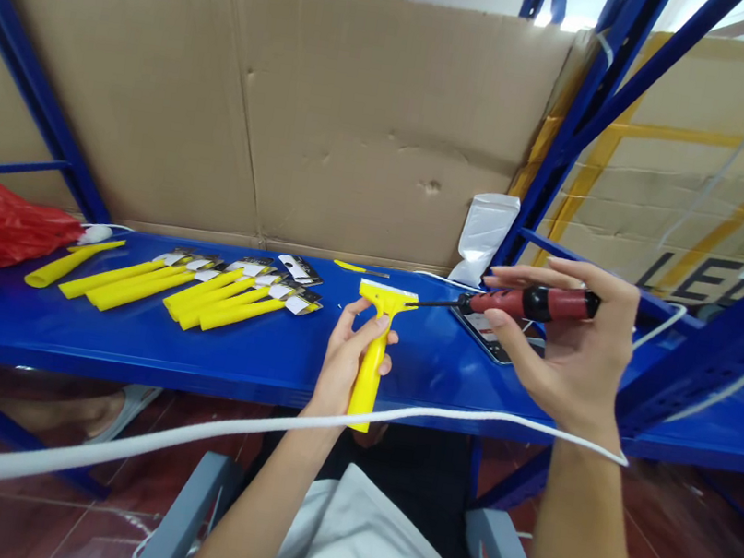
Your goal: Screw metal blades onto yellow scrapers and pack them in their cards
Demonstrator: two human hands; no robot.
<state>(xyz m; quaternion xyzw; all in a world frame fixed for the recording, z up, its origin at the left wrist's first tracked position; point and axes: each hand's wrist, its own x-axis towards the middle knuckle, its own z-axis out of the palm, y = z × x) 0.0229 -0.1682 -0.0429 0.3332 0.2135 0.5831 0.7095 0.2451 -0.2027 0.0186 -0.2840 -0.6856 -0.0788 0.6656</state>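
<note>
My left hand (342, 359) is closed around the handle of a yellow scraper (370, 372), held upright over the front edge of the blue shelf. The scraper's wide head, with a pale strip along its top, points away from me. In my right hand (575, 347) is a red and black screwdriver (515, 302), gripped by its handle between thumb and fingers. Its dark shaft points left, and the tip meets the right side of the scraper head. Whether it sits in a screw is too small to tell. A phone (489, 338) lies beneath the screwdriver, partly hidden.
Several yellow scrapers (202, 291) with black and white tags lie to the left on the blue shelf (124, 345). Behind them is a thin yellow-handled tool (350, 266). A red plastic bag (3, 219) sits far left. A white cable (216, 428) crosses in front. Cardboard (366, 129) stands behind.
</note>
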